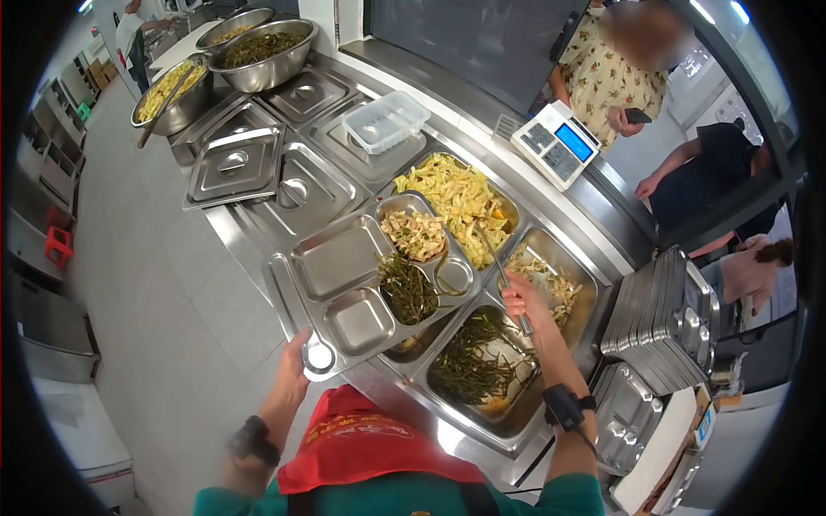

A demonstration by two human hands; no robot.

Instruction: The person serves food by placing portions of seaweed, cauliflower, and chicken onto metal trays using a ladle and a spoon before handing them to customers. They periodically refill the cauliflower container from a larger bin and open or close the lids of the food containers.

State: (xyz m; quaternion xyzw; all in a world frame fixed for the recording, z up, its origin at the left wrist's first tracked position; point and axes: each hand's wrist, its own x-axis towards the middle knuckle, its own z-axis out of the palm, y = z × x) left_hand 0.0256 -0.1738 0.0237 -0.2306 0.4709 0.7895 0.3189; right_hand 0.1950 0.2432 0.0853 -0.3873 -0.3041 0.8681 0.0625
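Observation:
My left hand (295, 363) grips the near edge of a steel compartment tray (340, 258). Two of the tray's compartments carry food: shredded pale food with green bits (413, 234) and dark green strips (406, 292). A few strips trail over its small round compartment. My right hand (527, 303) is wrapped around the metal handle of a serving spoon (495, 254), whose far end reaches into the pan of yellow cabbage (456, 202); its head is hidden there. Below the right hand lie a pan of dark green strips (471, 365) and a partly used pan of pale shredded food (555, 279).
Lidded pans (297, 185) and a clear plastic box (385, 120) sit on the counter, with large food bowls (262, 56) beyond. A weighing scale (557, 144) stands on the ledge, people (613, 77) behind it. Stacked trays (658, 318) rise at right.

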